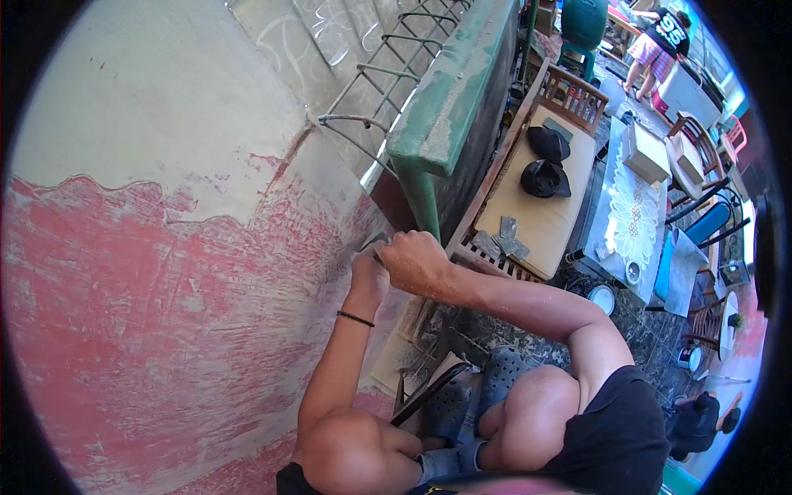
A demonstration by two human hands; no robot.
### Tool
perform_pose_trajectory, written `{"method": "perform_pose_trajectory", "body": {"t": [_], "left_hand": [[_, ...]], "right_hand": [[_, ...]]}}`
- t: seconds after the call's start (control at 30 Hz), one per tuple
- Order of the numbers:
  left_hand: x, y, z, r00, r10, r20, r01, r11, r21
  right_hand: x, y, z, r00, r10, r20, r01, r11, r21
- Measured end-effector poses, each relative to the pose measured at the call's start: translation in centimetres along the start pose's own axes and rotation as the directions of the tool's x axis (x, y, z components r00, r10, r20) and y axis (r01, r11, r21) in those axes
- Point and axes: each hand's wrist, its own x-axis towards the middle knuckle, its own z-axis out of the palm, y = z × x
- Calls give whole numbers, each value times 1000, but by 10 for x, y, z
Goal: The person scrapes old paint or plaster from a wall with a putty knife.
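Before me stands a wall [136,278] whose pink paint is worn and scratched, with pale plaster above it. My right hand [417,260] is closed around a small flat dark grey piece [372,241], perhaps a scraper blade or sanding sheet. My left hand [369,272], wearing a dark bracelet [356,318] at the wrist, meets it from below; its fingers are largely hidden, so its grip is unclear. Both hands are close to the scratched wall near its right-hand corner. Pale dust specks my right forearm [501,300].
A green painted ledge [451,105] and metal lattice [390,68] jut out above my hands. A cushioned wooden bench [532,210] holds black caps [547,145] and grey sheet pieces [510,238]. Beyond are a table [656,210], chairs, a bucket [688,357] and two people [665,43].
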Motion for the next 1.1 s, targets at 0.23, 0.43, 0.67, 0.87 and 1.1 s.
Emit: {"method": "perform_pose_trajectory", "body": {"t": [0.23, 0.43, 0.67, 0.87, 1.1], "left_hand": [[-18, 27, 28, 988, 82, 129, -84, 996, 10], [4, 4, 1, 997, 25, 78, -27, 999, 24], [-29, 34, 48, 980, 122, 157, -122, 992, -6], [21, -10, -20, 997, -74, 15, 75, 996, -44], [-10, 15, 9, 964, 142, 224, -125, 988, -88]], "right_hand": [[-14, -11, -60, 993, 28, -114, -22, 998, 53], [-8, -5, -20, 998, 33, -45, -32, 999, 26], [-21, -9, -63, 981, 54, -184, -46, 998, 48], [-4, 5, -2, 998, -64, 13, 64, 998, -11], [-13, -6, -62, 990, -17, -141, 27, 998, 65]]}}
